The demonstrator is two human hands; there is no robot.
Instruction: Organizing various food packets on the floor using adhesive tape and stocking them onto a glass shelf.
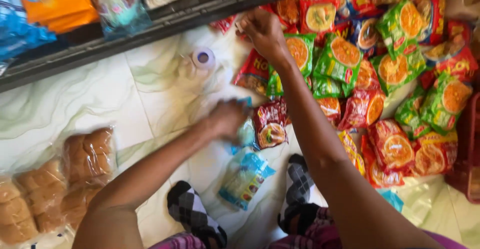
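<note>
My left hand (227, 119) is blurred and closed around a small light-blue packet (246, 131) on the white marbled floor, beside a red noodle packet (270, 123). My right hand (263, 30) reaches far forward to the foot of the dark shelf (150, 21), fingers curled above a pile of red and green noodle packets (380, 74); whether it grips anything is hidden. Another light-blue packet (245, 178) lies between my two feet in checked socks.
Bagged bread buns (55, 179) lie at the lower left. A roll of clear tape (202, 58) sits on the floor near the shelf. Orange and blue packets (55, 1) fill the shelf. A red crate edge (467, 149) stands at the right.
</note>
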